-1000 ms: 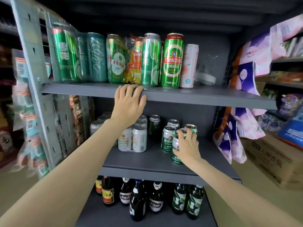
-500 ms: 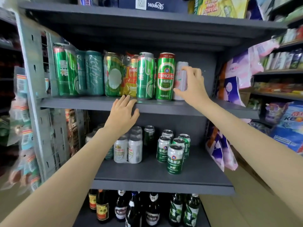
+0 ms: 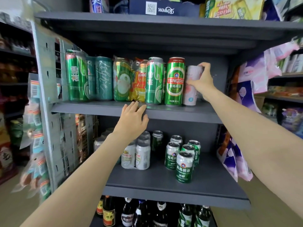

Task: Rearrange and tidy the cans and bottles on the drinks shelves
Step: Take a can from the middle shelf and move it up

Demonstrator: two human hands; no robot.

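A row of tall cans stands on the upper shelf (image 3: 180,113): green ones at the left, a Tsingtao can (image 3: 174,82), and a slim pink-white can (image 3: 191,94) at the right end. My right hand (image 3: 202,81) grips the pink-white can from its right side, fingers round its top. My left hand (image 3: 132,119) rests with straight fingers on the front edge of the upper shelf. On the middle shelf (image 3: 164,179) stand short green cans (image 3: 184,166) and a wrapped pack of silver cans (image 3: 136,157). Dark bottles (image 3: 147,213) fill the bottom shelf.
A grey perforated upright (image 3: 47,112) bounds the shelves at the left, with packets hanging beside it. Pink and purple bags (image 3: 234,154) hang at the right. Boxes (image 3: 164,7) sit on the top shelf. Bare shelf lies right of the pink-white can.
My right hand left the short green can on the middle shelf, rose to the upper shelf and took hold of the pink-white can. My left hand stayed on the shelf edge.
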